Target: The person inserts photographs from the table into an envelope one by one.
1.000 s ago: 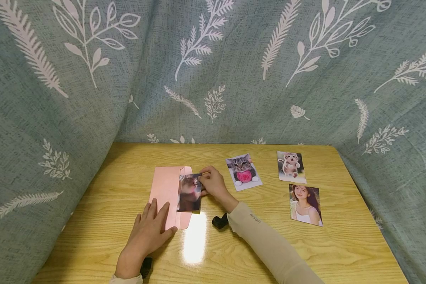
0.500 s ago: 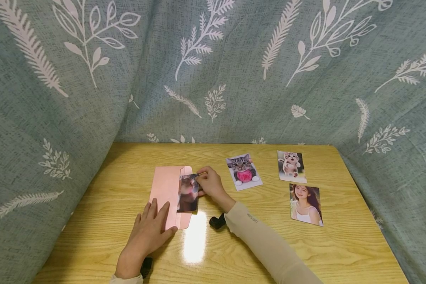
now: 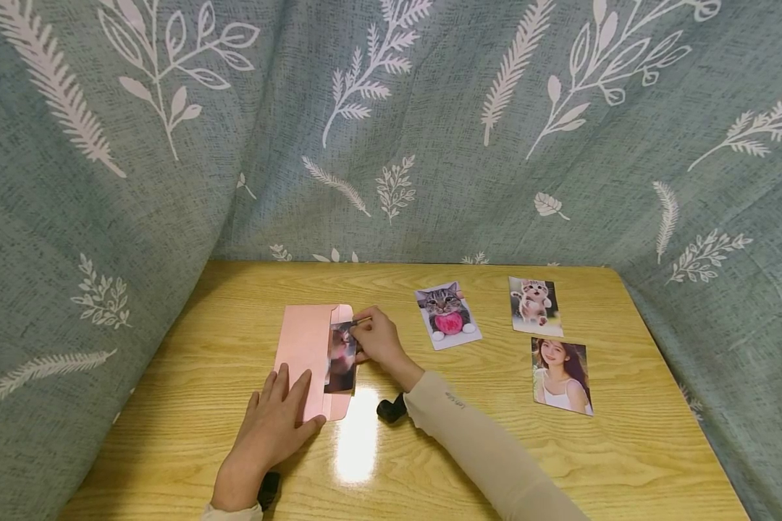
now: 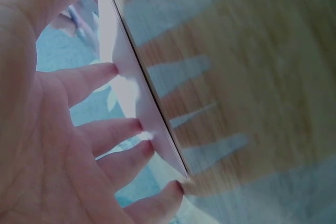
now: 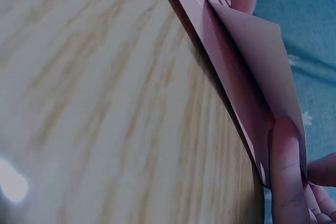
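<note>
A dark photo [image 3: 342, 365] is protruding rightward from the pink envelope [image 3: 305, 329]. The right hand [image 3: 378, 340] is pinching the photo's far right edge; the left hand [image 3: 267, 416], fingers spread, is resting on the envelope. Three prints [image 3: 448, 316] are lying farther right.

Table [image 3: 638, 463]: wood-grained, smooth, glossy with white glare. Envelope [image 3: 305, 333]: paper, smooth, matt. Photo [image 3: 341, 365]: paper, probably glossy; too small to be sure. Curtain [image 3: 443, 195]: matt woven cloth. Sleeve [image 3: 476, 441]: matt cloth.

Four visible photos [image 3: 342, 367] [image 3: 447, 315] [image 3: 536, 307] [image 3: 562, 376], one envelope [image 3: 303, 334], two hands [image 3: 270, 420] [image 3: 381, 341]
</note>
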`<state>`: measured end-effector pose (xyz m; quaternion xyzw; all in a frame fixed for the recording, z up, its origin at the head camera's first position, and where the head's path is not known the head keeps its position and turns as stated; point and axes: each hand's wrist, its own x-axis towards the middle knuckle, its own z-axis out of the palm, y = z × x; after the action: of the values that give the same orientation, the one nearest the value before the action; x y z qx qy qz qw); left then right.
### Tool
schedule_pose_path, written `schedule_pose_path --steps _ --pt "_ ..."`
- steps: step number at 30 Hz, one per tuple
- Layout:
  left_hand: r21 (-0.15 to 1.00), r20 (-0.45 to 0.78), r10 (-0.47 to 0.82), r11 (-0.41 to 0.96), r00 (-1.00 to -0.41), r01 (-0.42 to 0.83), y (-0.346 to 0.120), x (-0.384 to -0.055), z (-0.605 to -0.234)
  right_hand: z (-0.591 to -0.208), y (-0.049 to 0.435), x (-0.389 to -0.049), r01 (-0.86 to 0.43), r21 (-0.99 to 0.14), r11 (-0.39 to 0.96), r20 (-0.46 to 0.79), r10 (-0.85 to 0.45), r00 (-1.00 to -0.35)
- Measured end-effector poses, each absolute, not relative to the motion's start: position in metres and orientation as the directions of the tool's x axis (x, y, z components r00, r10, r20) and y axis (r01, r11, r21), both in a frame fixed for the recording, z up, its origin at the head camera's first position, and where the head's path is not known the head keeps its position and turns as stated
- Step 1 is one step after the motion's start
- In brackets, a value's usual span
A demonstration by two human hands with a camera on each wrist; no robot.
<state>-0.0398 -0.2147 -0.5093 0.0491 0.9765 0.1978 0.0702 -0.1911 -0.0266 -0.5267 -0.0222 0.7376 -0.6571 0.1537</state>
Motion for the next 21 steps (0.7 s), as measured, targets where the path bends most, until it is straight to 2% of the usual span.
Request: schedule_pose_path --steps 21 --pt "0.409 -0.13 0.124 0.91 -0.984 0.06 -0.2147 -0.0391 -0.507 -0.5243 -0.0276 -0.1813 0.113 -0.973 0.201 -0.163 -0.248 -0.955"
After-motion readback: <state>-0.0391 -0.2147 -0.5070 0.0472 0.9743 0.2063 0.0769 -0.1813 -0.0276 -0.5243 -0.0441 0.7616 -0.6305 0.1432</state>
